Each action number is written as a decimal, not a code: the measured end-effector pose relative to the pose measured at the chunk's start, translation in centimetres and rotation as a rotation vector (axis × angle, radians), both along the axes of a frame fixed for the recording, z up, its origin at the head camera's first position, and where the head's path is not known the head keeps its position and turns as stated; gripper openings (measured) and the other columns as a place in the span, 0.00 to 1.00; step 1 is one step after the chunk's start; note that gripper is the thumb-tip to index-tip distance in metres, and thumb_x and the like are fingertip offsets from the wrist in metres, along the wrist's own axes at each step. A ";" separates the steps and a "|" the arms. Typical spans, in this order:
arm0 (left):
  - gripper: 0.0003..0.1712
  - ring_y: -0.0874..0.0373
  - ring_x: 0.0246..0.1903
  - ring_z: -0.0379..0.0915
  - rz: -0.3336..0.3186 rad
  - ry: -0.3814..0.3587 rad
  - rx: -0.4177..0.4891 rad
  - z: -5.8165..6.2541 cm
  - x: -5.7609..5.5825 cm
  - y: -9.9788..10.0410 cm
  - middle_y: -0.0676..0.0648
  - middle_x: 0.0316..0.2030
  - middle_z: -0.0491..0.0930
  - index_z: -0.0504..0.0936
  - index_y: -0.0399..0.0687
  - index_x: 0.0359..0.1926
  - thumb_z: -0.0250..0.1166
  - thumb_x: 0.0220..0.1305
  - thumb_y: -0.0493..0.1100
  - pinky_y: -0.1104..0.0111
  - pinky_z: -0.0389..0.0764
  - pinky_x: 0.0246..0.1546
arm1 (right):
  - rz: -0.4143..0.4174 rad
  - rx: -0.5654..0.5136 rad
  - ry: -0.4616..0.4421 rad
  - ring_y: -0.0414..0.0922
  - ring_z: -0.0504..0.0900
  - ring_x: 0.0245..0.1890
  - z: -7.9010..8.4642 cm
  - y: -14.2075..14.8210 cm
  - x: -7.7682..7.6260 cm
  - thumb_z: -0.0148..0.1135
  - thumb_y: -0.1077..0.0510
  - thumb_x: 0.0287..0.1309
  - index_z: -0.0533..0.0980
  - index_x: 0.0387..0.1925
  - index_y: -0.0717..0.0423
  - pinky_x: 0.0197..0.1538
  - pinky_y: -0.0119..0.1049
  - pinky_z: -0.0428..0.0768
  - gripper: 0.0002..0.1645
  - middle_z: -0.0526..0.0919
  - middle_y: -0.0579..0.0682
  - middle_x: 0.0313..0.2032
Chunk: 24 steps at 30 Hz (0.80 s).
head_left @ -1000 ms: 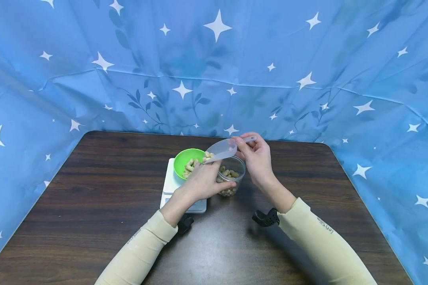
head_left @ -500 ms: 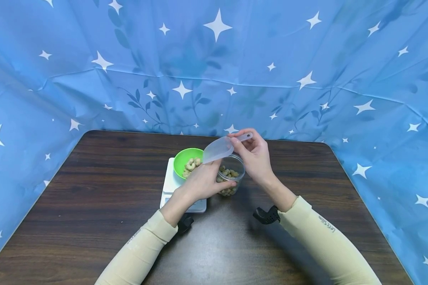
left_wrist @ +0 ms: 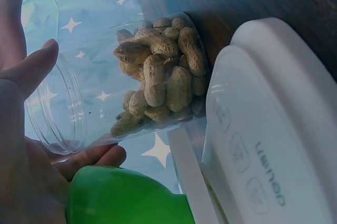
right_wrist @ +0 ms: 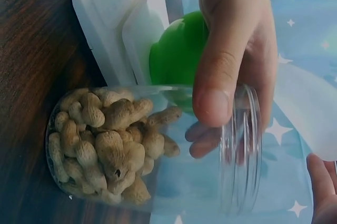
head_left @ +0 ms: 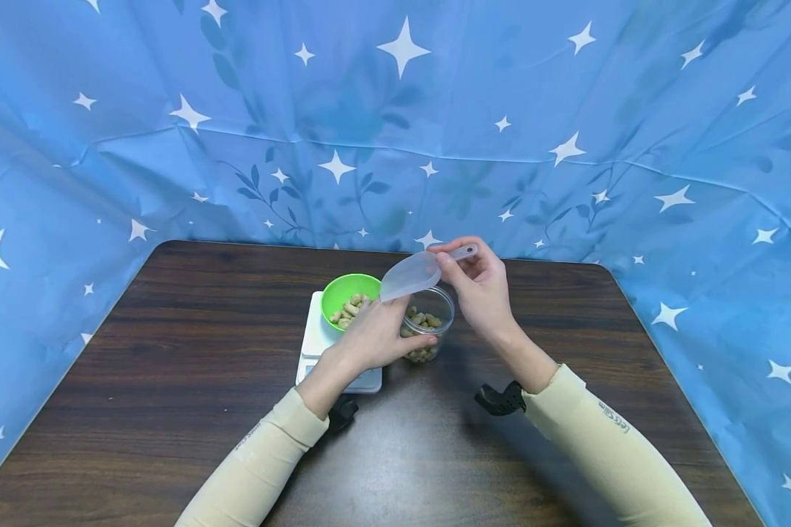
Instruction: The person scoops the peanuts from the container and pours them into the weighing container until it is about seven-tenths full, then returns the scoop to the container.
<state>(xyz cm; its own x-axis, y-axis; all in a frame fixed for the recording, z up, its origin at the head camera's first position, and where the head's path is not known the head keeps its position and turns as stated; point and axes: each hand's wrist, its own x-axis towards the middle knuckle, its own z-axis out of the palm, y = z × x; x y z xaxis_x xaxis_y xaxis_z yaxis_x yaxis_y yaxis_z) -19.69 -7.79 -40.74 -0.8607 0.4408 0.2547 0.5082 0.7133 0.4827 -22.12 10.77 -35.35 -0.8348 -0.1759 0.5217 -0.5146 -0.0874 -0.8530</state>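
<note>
My left hand (head_left: 379, 333) grips a clear plastic jar (right_wrist: 242, 182) near its threaded rim, thumb on one side and fingers on the other. Unshelled peanuts (right_wrist: 110, 150) fill the lower part of the jar, which stands upright. Above the jar's mouth, my right hand (head_left: 480, 293) pinches the handle of a translucent scoop (head_left: 410, 278). The scoop tilts down to the left, its tip close to the left hand and the bowl's edge, and no peanuts show in it. Left of the jar, a green bowl (head_left: 333, 294) holds more peanuts (head_left: 348, 310), partly hidden by the left hand.
Under the bowl is a white kitchen scale (head_left: 315, 340), its front part covered by the left hand and wrist. Everything stands on a dark wooden table (head_left: 191, 351). A blue curtain (head_left: 534, 95) with white stars hangs behind the table's far edge.
Peanuts in the scoop's tip a second ago have gone from it, and the bowl's peanuts lie differently. The right hand shifted slightly left, then back right with the scoop. The left hand stays put.
</note>
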 end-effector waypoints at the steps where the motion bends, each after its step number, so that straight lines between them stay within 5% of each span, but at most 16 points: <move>1: 0.59 0.46 0.68 0.68 0.001 -0.002 0.000 0.0 0.0 0.0 0.45 0.73 0.65 0.48 0.53 0.82 0.71 0.61 0.66 0.39 0.71 0.56 | -0.001 -0.014 -0.004 0.49 0.86 0.45 0.0 0.1 0.0 0.59 0.67 0.72 0.73 0.49 0.72 0.48 0.39 0.84 0.09 0.85 0.61 0.49; 13: 0.56 0.48 0.61 0.72 0.031 -0.041 -0.039 0.1 0.2 0.1 0.44 0.62 0.75 0.57 0.47 0.79 0.70 0.61 0.69 0.40 0.70 0.60 | -0.057 -0.143 -0.025 0.48 0.87 0.42 0.7 2.8 0.3 0.61 0.67 0.70 0.77 0.44 0.64 0.43 0.37 0.85 0.04 0.87 0.57 0.45; 18: 0.61 0.48 0.68 0.66 0.029 -0.076 -0.024 0.1 0.2 0.1 0.44 0.69 0.70 0.47 0.48 0.82 0.70 0.62 0.68 0.36 0.64 0.63 | -0.064 -0.169 -0.017 0.50 0.87 0.44 0.7 3.9 0.3 0.59 0.68 0.71 0.76 0.43 0.66 0.44 0.38 0.85 0.03 0.87 0.59 0.44; 24: 0.57 0.48 0.68 0.66 0.018 -0.081 0.003 0.1 0.2 0.1 0.45 0.70 0.70 0.53 0.51 0.81 0.70 0.62 0.67 0.37 0.65 0.63 | -0.094 -0.166 -0.028 0.50 0.87 0.44 0.5 4.8 0.4 0.60 0.68 0.71 0.76 0.43 0.67 0.44 0.39 0.85 0.04 0.88 0.58 0.44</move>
<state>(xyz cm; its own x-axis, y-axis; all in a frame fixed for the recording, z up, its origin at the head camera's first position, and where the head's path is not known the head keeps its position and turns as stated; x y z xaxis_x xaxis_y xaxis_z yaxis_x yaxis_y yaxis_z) -19.46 -7.66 -40.63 -0.8864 0.4243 0.1849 0.4542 0.7205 0.5240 -21.71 15.57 -34.87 -0.8582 -0.0097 0.5132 -0.5032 -0.1806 -0.8451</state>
